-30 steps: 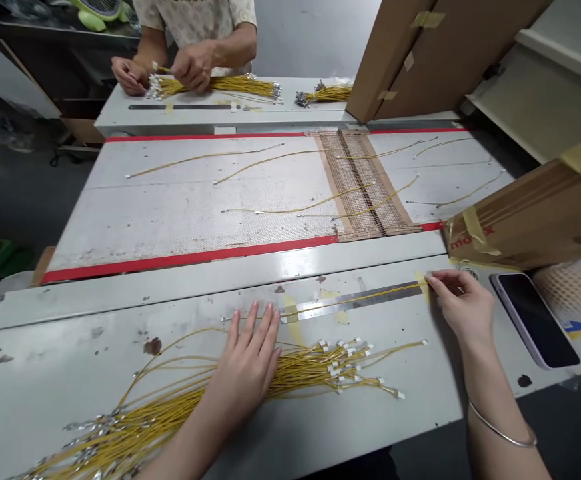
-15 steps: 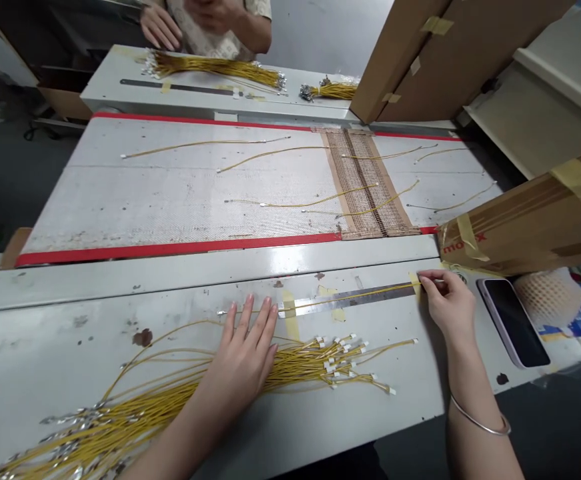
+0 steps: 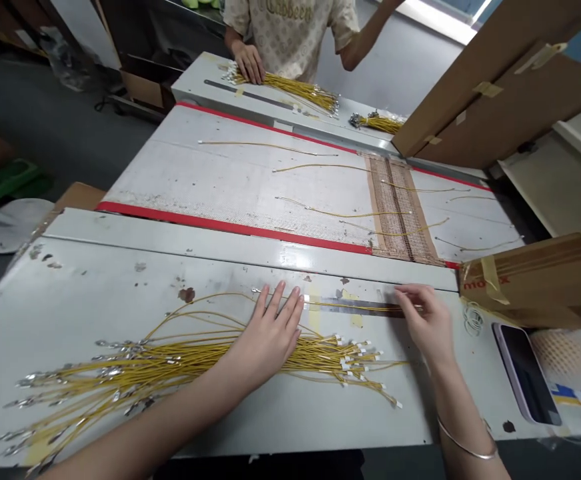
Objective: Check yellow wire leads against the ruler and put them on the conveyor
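My left hand (image 3: 276, 333) lies flat with its fingers spread, its palm over a bundle of yellow wires (image 3: 190, 357). Its fingertips rest across a single yellow wire (image 3: 355, 305), whose metal terminal end shows just left of them. That wire runs along a steel ruler (image 3: 340, 308) taped to the bench. At the ruler's right end, my right hand (image 3: 425, 323) is curled, thumb and fingers closed about the wire's end, which they mostly hide. White connectors sit at the bundle's right end, metal terminals at its left.
Beyond the bench, a white belt (image 3: 230, 180) with red edges carries several loose wires. A cardboard box (image 3: 535, 280), a phone (image 3: 526, 373) and a foam net (image 3: 567, 357) are at right. Across the belt, a person's hand (image 3: 250, 63) rests on another wire bundle (image 3: 303, 90).
My view has shifted, so the bench appears further right. My right hand now covers the ruler's taped right end. The person opposite has put one hand on their bundle and raised the other arm.
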Tool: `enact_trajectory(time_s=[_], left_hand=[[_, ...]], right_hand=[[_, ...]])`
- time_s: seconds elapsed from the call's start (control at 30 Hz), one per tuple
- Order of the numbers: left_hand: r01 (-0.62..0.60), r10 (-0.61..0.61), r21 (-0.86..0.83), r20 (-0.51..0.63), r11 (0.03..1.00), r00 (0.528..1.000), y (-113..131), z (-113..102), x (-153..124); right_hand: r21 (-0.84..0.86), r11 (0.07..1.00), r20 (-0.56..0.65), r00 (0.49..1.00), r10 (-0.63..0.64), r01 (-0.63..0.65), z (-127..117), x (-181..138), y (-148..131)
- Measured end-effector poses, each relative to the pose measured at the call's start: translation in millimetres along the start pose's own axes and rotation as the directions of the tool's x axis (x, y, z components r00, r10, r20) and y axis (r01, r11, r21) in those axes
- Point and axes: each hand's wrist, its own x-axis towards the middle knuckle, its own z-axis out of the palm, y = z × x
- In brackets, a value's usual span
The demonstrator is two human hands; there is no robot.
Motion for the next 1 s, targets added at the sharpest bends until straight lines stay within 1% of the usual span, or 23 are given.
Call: enact_trajectory(time_s=[0.03,0.07,0.13,0.2,0.23,0.3,0.37,0.5,0.6,0.8,1.0], left_hand=[[0.001,-0.001,-0.003,0.006,1.0,1.0,0,0,0],[0.005,-0.005,-0.009,0.013,1.0,1.0,0,0,0],[0.016,-0.015,-0.021,0.03,1.0,0.999,1,-1,0],[0.029,-0.028,-0.022,0.036,0.999,0.999,1,-1,0],[0.034,-0.033,-0.019,0.033,0.999,0.999,2,-1,0],[0.041,-0.041,-0.013,0.016,0.999,0.999,3,-1,0],[0.046,-0.046,-0.011,-0.002,0.999,0.999,5,-1,1],[0.054,-0.054,-0.022,-0.015,0.998,0.998,6,-2,2],[0.056,-0.057,-0.025,-0.009,0.998,0.998,5,-4,1],[0.055,-0.055,-0.043,0.0,0.998,0.998,5,-4,1],[0.074,-0.073,-0.052,0.023,0.996,0.997,5,-4,0]], right_hand=[[0.051,0.997,0.104,0.993,-0.056,0.051,10,3,-16],[0.097,0.99,0.205,0.971,-0.124,0.106,19,5,-31],[0.178,0.963,0.372,0.892,-0.256,0.201,39,9,-59],[0.221,0.939,0.471,0.815,-0.338,0.262,54,11,-78],[0.222,0.934,0.5,0.79,-0.356,0.28,61,11,-85],[0.212,0.929,0.528,0.764,-0.37,0.303,69,11,-91],[0.187,0.928,0.546,0.751,-0.371,0.322,73,8,-93],[0.095,0.926,0.586,0.731,-0.349,0.366,72,6,-93],[0.066,0.927,0.617,0.715,-0.328,0.369,69,6,-93],[0.06,0.941,0.643,0.708,-0.291,0.333,66,7,-90],[0.079,0.944,0.655,0.697,-0.291,0.32,67,8,-91]])
